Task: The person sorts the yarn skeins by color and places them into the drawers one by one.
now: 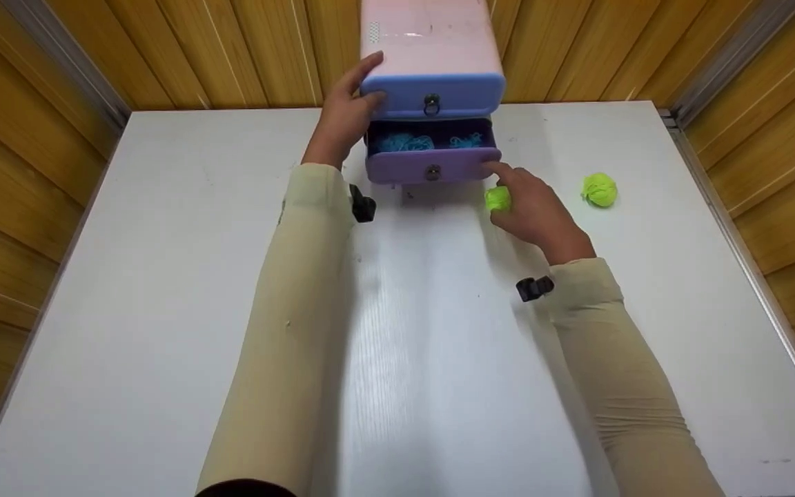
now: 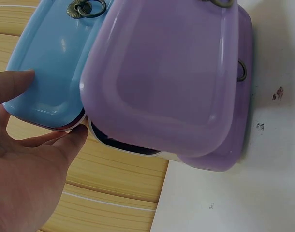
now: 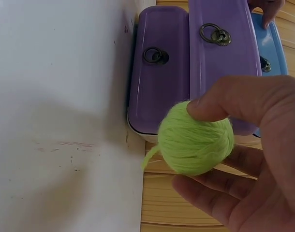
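A small cabinet with a pink top stands at the back, its blue top drawer closed and the purple drawer below it pulled out. My left hand holds the cabinet's left front corner, thumb on the blue front, other fingers along the side. A ball of lime-green yarn is in my right hand, thumb on one side and fingers beneath. One finger of that hand reaches the right end of the pulled-out purple front. Blue yarn lies inside this drawer.
A second lime-green yarn ball sits on the white table to the right. Under the pulled-out drawer is another purple drawer, closed, with a ring pull. Wood-look walls enclose the back and sides.
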`<action>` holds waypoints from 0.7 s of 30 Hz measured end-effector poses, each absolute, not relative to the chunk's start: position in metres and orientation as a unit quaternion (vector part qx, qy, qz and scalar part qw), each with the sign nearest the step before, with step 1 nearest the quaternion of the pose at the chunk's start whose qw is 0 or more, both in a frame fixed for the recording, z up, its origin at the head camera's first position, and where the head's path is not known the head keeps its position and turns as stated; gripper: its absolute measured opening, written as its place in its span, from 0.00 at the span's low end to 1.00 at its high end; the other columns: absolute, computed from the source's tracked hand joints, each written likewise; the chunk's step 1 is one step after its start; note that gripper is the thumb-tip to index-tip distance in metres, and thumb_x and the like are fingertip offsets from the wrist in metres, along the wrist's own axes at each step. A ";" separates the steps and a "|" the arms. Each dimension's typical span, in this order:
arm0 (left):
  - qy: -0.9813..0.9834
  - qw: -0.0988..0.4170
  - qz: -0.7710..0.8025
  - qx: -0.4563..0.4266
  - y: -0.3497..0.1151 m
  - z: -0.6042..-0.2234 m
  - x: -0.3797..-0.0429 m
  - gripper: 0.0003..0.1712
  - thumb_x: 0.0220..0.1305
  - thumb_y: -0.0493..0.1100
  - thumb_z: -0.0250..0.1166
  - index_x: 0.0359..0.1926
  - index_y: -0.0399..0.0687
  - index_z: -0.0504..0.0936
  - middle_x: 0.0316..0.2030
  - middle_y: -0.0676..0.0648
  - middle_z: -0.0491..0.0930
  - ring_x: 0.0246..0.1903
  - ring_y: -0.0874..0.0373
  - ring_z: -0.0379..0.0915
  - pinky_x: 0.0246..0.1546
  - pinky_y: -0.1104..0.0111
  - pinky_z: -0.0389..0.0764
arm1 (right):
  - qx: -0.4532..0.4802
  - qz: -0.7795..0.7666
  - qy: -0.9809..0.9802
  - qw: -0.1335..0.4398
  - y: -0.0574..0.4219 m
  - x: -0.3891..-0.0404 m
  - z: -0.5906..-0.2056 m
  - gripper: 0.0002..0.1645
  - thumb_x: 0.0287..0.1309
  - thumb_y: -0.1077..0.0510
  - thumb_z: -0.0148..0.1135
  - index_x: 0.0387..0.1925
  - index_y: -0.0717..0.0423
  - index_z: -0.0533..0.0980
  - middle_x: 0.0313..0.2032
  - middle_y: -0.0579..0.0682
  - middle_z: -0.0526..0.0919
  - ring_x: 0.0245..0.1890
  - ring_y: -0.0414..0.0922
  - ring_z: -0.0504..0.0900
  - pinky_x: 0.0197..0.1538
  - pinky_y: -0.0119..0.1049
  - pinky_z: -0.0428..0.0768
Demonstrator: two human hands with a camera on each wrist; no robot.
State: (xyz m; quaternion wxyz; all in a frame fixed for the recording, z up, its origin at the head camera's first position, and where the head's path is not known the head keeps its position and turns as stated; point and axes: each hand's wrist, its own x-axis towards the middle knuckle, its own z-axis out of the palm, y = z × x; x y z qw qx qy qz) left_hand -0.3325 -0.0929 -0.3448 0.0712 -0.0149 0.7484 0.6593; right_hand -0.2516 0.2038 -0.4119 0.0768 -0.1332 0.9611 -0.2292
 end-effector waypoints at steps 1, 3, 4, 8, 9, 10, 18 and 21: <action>0.748 0.071 0.660 -0.015 -0.093 -0.344 -0.331 0.31 0.70 0.41 0.57 0.66 0.79 0.67 0.73 0.62 0.56 0.72 0.58 0.53 0.71 0.55 0.58 | -0.134 -0.230 0.961 0.078 0.203 -0.253 -0.412 0.44 0.53 0.60 0.61 0.71 0.41 0.58 0.58 0.57 0.74 0.55 0.54 0.73 0.58 0.54 0.71; 0.749 0.072 0.659 -0.016 -0.093 -0.342 -0.329 0.31 0.70 0.40 0.57 0.66 0.79 0.67 0.73 0.61 0.56 0.72 0.58 0.53 0.71 0.54 0.58 | -0.134 -0.230 0.960 0.082 0.200 -0.255 -0.412 0.44 0.53 0.61 0.61 0.71 0.41 0.58 0.57 0.56 0.74 0.54 0.54 0.73 0.57 0.54 0.72; 0.749 0.072 0.659 -0.017 -0.092 -0.341 -0.328 0.31 0.70 0.40 0.57 0.66 0.79 0.67 0.73 0.61 0.56 0.72 0.58 0.54 0.71 0.54 0.58 | -0.133 -0.228 0.961 0.086 0.198 -0.257 -0.412 0.44 0.53 0.61 0.61 0.71 0.40 0.58 0.57 0.56 0.74 0.54 0.54 0.73 0.57 0.53 0.72; 0.750 0.073 0.657 -0.019 -0.092 -0.339 -0.327 0.31 0.70 0.40 0.56 0.66 0.79 0.67 0.73 0.61 0.55 0.72 0.59 0.53 0.71 0.55 0.58 | -0.125 -0.220 0.962 0.102 0.191 -0.261 -0.409 0.48 0.54 0.60 0.60 0.73 0.33 0.53 0.60 0.57 0.72 0.57 0.54 0.72 0.59 0.54 0.71; 0.750 0.073 0.657 -0.020 -0.092 -0.340 -0.327 0.31 0.70 0.40 0.56 0.66 0.79 0.67 0.73 0.61 0.55 0.72 0.59 0.53 0.71 0.55 0.58 | -0.126 -0.216 0.963 0.104 0.189 -0.262 -0.408 0.49 0.54 0.60 0.60 0.73 0.31 0.52 0.60 0.57 0.72 0.57 0.54 0.71 0.59 0.54 0.71; 0.750 0.073 0.657 -0.019 -0.092 -0.340 -0.327 0.31 0.70 0.40 0.56 0.66 0.79 0.67 0.73 0.61 0.55 0.72 0.59 0.53 0.71 0.55 0.58 | -0.127 -0.214 0.963 0.106 0.187 -0.263 -0.407 0.50 0.54 0.60 0.60 0.74 0.29 0.50 0.60 0.58 0.71 0.57 0.55 0.71 0.59 0.54 0.71; 0.748 0.064 0.661 -0.009 -0.094 -0.350 -0.336 0.31 0.70 0.40 0.56 0.66 0.79 0.67 0.73 0.62 0.55 0.71 0.62 0.54 0.70 0.58 0.59 | -0.137 -0.215 0.961 0.110 0.176 -0.277 -0.404 0.56 0.53 0.61 0.61 0.75 0.26 0.43 0.60 0.58 0.71 0.56 0.55 0.71 0.60 0.54 0.70; 0.747 0.060 0.662 -0.001 -0.094 -0.352 -0.337 0.31 0.70 0.39 0.56 0.66 0.78 0.67 0.73 0.61 0.55 0.71 0.64 0.54 0.69 0.62 0.60 | -0.145 -0.215 0.960 0.111 0.174 -0.282 -0.404 0.57 0.52 0.61 0.60 0.75 0.28 0.42 0.63 0.59 0.70 0.61 0.56 0.69 0.62 0.55 0.68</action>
